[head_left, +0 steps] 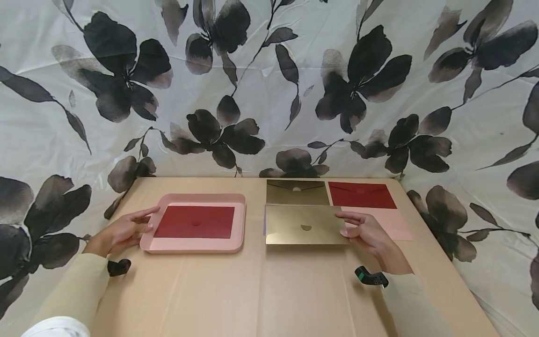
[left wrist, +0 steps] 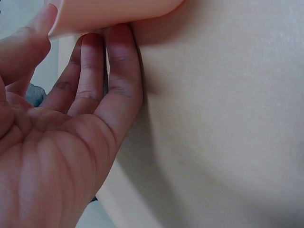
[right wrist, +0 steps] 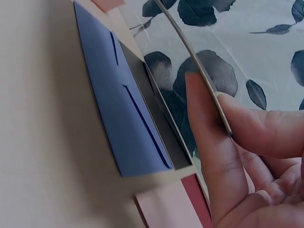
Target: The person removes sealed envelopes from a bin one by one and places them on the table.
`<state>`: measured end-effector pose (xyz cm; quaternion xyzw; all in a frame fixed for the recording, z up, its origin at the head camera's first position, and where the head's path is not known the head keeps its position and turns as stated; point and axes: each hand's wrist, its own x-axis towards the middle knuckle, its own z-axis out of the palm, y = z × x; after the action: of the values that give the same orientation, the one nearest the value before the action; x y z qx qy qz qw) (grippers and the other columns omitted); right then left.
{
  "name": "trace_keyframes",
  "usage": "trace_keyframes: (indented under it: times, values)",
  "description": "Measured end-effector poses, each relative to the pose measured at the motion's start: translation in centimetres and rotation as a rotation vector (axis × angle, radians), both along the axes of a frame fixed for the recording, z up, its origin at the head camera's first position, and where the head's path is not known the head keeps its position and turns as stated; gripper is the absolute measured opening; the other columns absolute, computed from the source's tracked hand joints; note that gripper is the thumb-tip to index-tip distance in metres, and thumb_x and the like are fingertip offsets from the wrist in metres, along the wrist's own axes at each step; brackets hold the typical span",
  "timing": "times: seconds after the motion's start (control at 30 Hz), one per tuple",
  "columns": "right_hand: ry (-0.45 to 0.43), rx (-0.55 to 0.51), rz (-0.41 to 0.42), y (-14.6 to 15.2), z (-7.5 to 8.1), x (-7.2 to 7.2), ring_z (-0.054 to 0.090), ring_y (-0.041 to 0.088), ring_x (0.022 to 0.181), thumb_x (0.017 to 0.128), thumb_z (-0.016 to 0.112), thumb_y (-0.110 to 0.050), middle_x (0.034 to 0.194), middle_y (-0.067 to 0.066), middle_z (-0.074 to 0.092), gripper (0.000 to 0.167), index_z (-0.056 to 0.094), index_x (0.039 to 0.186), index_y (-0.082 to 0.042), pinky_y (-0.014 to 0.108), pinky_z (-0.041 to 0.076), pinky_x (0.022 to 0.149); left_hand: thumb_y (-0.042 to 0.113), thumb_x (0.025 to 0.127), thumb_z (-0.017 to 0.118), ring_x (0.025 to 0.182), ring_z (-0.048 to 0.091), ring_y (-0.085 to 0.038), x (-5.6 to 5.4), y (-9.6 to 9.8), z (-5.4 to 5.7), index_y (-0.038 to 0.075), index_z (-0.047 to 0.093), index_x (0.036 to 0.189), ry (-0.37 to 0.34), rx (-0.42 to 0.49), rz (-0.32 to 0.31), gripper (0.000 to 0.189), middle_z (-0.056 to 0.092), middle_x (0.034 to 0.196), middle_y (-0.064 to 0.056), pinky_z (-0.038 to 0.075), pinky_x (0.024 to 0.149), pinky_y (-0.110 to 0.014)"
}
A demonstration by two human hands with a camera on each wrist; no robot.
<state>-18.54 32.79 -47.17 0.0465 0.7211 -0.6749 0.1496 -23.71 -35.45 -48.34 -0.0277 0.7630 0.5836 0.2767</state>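
My right hand (head_left: pixel 370 238) pinches a gold envelope (head_left: pixel 301 225) by its right edge, thumb on one face and fingers on the other. In the right wrist view this envelope (right wrist: pixel 204 71) is seen edge-on, raised off the table above a blue envelope (right wrist: pixel 118 95). My left hand (head_left: pixel 126 230) holds the left rim of a pink tray (head_left: pixel 193 200). The left wrist view shows the thumb on the rim and fingertips at the underside of the tray (left wrist: pixel 109 12). Flat inside the tray lies a red envelope (head_left: pixel 193 222).
At the back right of the wooden table (head_left: pixel 210 290) lie another gold envelope (head_left: pixel 294 193), a dark red envelope (head_left: pixel 362 195) and a light pink envelope (head_left: pixel 389 222). A floral cloth (head_left: pixel 269 93) hangs behind the table.
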Motion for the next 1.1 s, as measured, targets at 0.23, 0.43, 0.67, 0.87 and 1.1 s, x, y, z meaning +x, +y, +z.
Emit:
trace_keyframes:
  times: [0.23, 0.43, 0.67, 0.87, 1.1]
  values:
    - [-0.011, 0.012, -0.020, 1.2, -0.4, 0.4, 0.064, 0.011, 0.080, 0.091, 0.069, 0.006, 0.145, 0.010, 0.056, 0.054, 0.059, 0.144, -0.001, 0.022, 0.053, 0.066, 0.014, 0.102, 0.064, 0.115, 0.062, -0.010, 0.3, -0.1, 0.1, 0.024, 0.019, 0.167, 0.014, -0.008, 0.002, 0.079, 0.011, 0.167, -0.032, 0.060, 0.094, -0.032]
    - [0.003, -0.019, -0.014, 2.6, -0.7, 0.8, 0.063, 0.007, 0.075, 0.091, 0.069, 0.008, 0.138, 0.003, 0.060, 0.051, 0.065, 0.139, -0.006, 0.021, 0.052, 0.065, 0.013, 0.102, 0.063, 0.112, 0.064, -0.009, 0.5, 0.1, 0.2, 0.023, 0.020, 0.167, 0.017, -0.002, 0.009, 0.079, 0.010, 0.168, -0.033, 0.061, 0.091, -0.032]
    - [-0.006, -0.005, -0.027, 4.4, -1.0, 1.2, 0.064, 0.007, 0.086, 0.090, 0.067, 0.009, 0.153, 0.018, 0.042, 0.050, 0.071, 0.134, -0.016, 0.020, 0.053, 0.068, 0.015, 0.103, 0.063, 0.115, 0.063, -0.013, 0.8, 0.1, 0.1, 0.024, 0.021, 0.167, 0.018, -0.021, 0.008, 0.077, 0.009, 0.167, -0.034, 0.061, 0.092, -0.032]
    - [-0.009, 0.020, -0.040, 5.9, -1.4, 1.8, 0.064, 0.009, 0.087, 0.090, 0.069, 0.007, 0.142, 0.007, 0.052, 0.049, 0.072, 0.132, -0.018, 0.022, 0.053, 0.066, 0.016, 0.103, 0.064, 0.116, 0.064, -0.014, 0.8, 0.0, -0.1, 0.024, 0.023, 0.167, 0.025, -0.022, 0.013, 0.076, 0.011, 0.167, -0.034, 0.061, 0.093, -0.034]
    - [-0.031, 0.028, -0.063, 7.4, -1.7, 2.3, 0.063, 0.009, 0.095, 0.091, 0.068, 0.008, 0.147, 0.011, 0.049, 0.050, 0.073, 0.131, -0.022, 0.022, 0.054, 0.068, 0.017, 0.103, 0.064, 0.119, 0.062, -0.017, 0.8, 0.0, -0.1, 0.023, 0.022, 0.166, 0.027, -0.038, 0.019, 0.077, 0.009, 0.168, -0.035, 0.061, 0.094, -0.035]
